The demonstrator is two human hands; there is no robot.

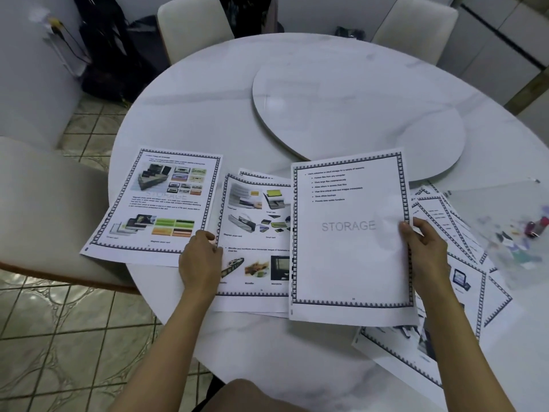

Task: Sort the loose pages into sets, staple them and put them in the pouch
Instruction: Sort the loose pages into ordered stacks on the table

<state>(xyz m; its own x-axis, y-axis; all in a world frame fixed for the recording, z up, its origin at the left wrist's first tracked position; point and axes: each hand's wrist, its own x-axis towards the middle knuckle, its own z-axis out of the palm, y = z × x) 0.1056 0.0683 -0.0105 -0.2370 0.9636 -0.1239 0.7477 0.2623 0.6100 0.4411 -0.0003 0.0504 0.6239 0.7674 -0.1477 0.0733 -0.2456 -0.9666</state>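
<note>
1. White marble fills the frame: a round table [208, 120] with a raised turntable [356, 114] at its centre. A pale chair [44, 218] is drawn up at its left edge, far chairs [193, 28] stand behind it, and a tiled floor [74, 337] lies below.
2. Your right hand [427, 248] grips the right edge of a text page [350, 248], thumb on the printed face and fingers curled behind. The sheet carries a short bullet list and a grey "STORAGE" watermark. You hold it over the near edge of the table, where it covers the right side of the middle pile [255, 218].
3. Your left hand [202, 260] sits near the near-left edge, where the illustrated page [154, 203] meets the middle pile. Its fingers are curled downward; whether they pinch any paper cannot be told.
4. The illustrated page lies flat at the left edge, and its near corner overhangs the rim above the pale chair.
5. The middle pile, several bordered sheets topped by a page of photographs, lies by the near edge between your hands.
6. Fanned pages [463, 263] spread across the near-right part of the table, under and beyond your right wrist.
7. A clear pouch [487, 203] lies at the right edge just beside the fanned pages. The small coloured items inside are too blurred to name.
</note>
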